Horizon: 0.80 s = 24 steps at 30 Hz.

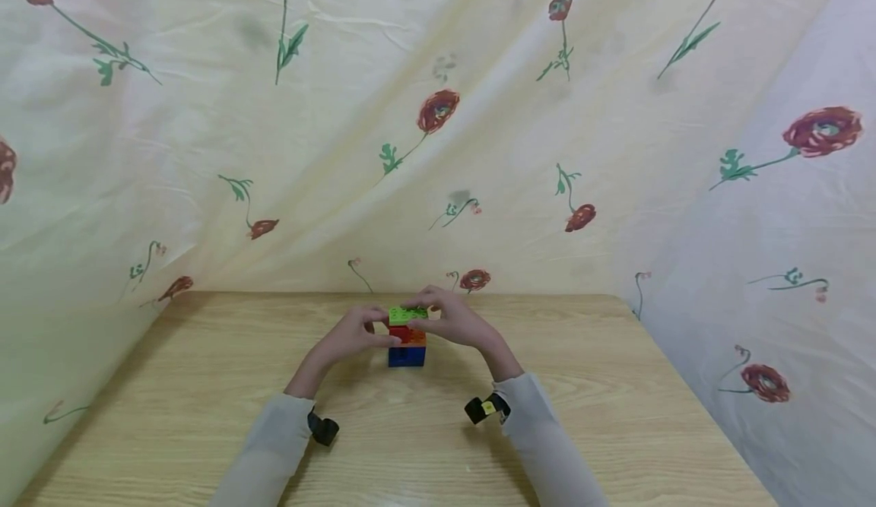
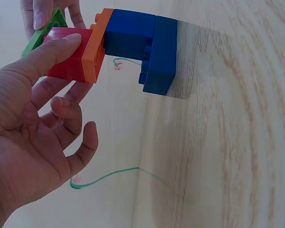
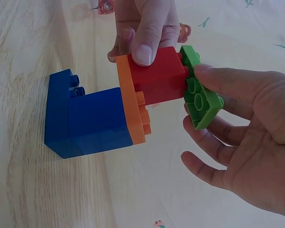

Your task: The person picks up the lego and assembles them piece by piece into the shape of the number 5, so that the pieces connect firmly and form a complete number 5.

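A stack of building bricks stands on the table: a flat blue brick (image 3: 57, 116) at the bottom, a taller blue brick (image 3: 99, 118), a flat orange brick (image 3: 128, 102), then a red brick (image 3: 164, 78). My left hand (image 1: 351, 335) grips the red brick between thumb and fingers, the thumb on its near face. A flat green brick (image 3: 205, 105) is pinched by my right hand (image 1: 457, 321) at the top of the stack. It sits tilted against the red brick's studs, its hollow underside partly showing in the right wrist view. The fingers behind the bricks are partly hidden.
The wooden table (image 1: 568, 416) stretches out on both sides of the stack. A cloth with red flowers (image 1: 328, 188) hangs behind the table's far edge and along its sides. Each wrist carries a small black camera (image 1: 323, 429).
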{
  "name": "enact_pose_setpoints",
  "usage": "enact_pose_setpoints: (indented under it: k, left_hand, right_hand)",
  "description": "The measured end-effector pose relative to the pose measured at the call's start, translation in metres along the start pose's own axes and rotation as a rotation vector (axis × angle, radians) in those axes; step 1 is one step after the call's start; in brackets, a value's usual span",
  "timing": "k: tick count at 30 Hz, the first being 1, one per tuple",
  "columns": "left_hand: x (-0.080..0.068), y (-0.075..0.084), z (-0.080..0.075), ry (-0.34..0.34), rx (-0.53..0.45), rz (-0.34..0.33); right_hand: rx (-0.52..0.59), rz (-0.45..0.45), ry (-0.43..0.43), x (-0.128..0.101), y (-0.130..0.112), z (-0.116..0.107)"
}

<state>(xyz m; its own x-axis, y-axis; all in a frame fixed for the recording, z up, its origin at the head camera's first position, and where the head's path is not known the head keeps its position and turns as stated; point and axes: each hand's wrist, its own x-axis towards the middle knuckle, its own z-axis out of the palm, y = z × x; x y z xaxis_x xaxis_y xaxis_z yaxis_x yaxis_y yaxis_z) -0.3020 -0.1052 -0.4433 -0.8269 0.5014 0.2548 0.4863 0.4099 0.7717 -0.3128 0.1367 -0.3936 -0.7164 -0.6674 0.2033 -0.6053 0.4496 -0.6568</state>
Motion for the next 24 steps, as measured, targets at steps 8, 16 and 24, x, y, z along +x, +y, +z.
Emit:
enact_pose_setpoints:
  k: [8,16,24]
  left_hand:
    - [-0.0004,0.0016,-0.0004,0.0,-0.006,-0.009]
    - [-0.0013,0.0024,-0.0002,0.007,-0.012,-0.009]
    - [-0.0016,0.0026,-0.0003,0.005,-0.019,-0.02]
  right_hand:
    - [-0.006,0.019,-0.004,0.0001,-0.0031,0.0004]
    - [-0.041,0.022,0.017,0.0,-0.0059,0.0018]
    - [-0.06,-0.001,0.031,-0.0007,-0.0092,0.0027]
